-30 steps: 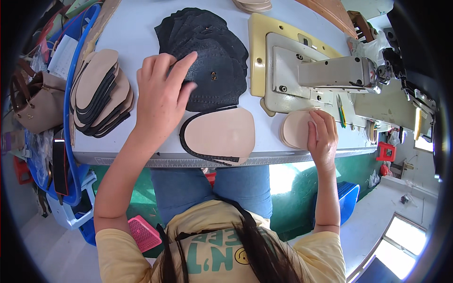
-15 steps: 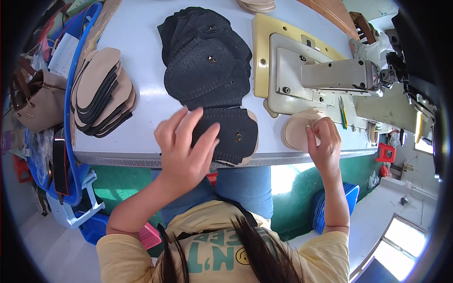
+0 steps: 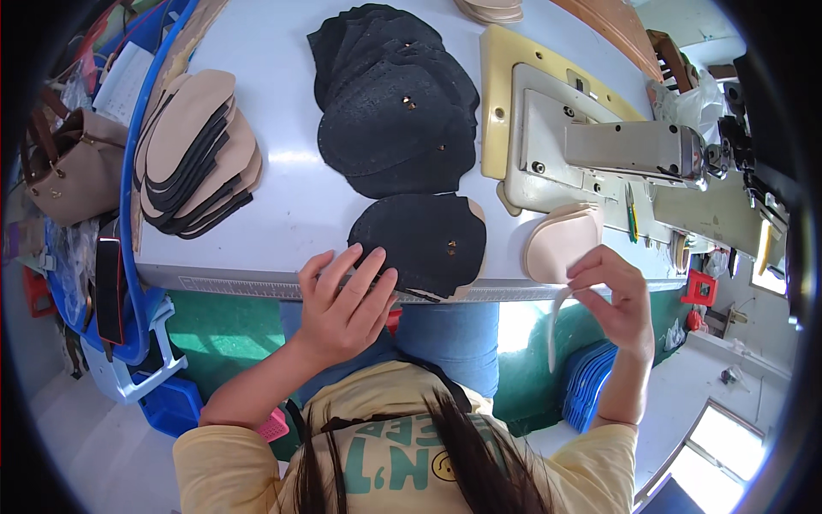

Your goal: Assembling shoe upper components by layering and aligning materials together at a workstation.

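Note:
At the front edge of the table lies a black leather piece (image 3: 411, 244) with a small gold fitting and a beige layer showing along its right side. My left hand (image 3: 347, 300) rests on its lower left corner, fingers spread and extended. My right hand (image 3: 618, 300) is closed in a pinch on a thin white strip (image 3: 554, 334), which hangs below the table edge. Just beyond those fingers sits a stack of beige rounded pieces (image 3: 556, 240). A pile of similar black leather pieces (image 3: 385, 120) lies behind the single one.
A sewing machine (image 3: 629, 147) on a yellow-edged plate stands at the right, with green-handled snips (image 3: 632, 214) beside it. Beige and black pieces (image 3: 193, 146) are stacked at the left. A blue-rimmed tub (image 3: 137, 223) and a beige handbag (image 3: 79, 158) are farther left.
My right hand has moved right and toward me, off the beige stack, with a white strip now hanging from it. My left hand has lowered onto the black piece's corner. The view has shifted slightly.

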Available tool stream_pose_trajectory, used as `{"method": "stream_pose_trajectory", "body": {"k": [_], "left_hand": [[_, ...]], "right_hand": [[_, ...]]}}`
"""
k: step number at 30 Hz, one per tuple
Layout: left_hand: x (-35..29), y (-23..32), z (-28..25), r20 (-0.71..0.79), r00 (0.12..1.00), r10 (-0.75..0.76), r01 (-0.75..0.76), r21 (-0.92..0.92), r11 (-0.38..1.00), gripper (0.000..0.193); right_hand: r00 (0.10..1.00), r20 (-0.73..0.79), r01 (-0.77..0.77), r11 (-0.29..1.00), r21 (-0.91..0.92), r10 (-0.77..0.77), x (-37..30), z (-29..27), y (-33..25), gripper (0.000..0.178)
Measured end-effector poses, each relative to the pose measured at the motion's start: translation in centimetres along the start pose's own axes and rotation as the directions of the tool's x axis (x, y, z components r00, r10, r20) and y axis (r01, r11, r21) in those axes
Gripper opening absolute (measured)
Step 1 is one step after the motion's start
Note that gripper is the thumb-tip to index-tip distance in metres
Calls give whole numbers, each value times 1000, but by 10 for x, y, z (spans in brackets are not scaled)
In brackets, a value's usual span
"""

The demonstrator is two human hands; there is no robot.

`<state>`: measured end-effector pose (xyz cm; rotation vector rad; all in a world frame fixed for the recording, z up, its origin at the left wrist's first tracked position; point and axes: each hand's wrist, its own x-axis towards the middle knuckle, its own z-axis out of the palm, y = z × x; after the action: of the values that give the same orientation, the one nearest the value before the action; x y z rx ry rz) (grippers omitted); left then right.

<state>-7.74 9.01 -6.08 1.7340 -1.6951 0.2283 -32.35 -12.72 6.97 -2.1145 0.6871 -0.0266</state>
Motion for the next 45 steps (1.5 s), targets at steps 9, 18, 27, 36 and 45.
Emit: {"method": "stream_pose_trajectory", "body": {"k": [9, 18, 27, 36, 45], "left_hand": [[-5, -5, 0, -2, 1000, 15, -15, -25, 1000, 36], [-9, -6, 6, -83, 996, 20, -24, -50, 998, 32], [-4, -5, 3, 1, 999, 34, -34, 46, 998, 31], [5, 5, -1, 97, 995, -21, 8, 135, 991, 29], [80, -37, -17, 2, 997, -79, 78, -156, 985, 39]], "right_hand": [[936, -257, -57, 823, 565, 241, 68, 85, -2, 17], [941, -233, -86, 839, 537, 245, 81, 101, 0, 19], [936, -261, -62, 838, 541, 237, 83, 103, 1, 19], [747, -316, 343, 746, -572, -585, 54, 131, -19, 38], [856, -439, 8, 855, -519, -275, 23, 38, 16, 21]]}}
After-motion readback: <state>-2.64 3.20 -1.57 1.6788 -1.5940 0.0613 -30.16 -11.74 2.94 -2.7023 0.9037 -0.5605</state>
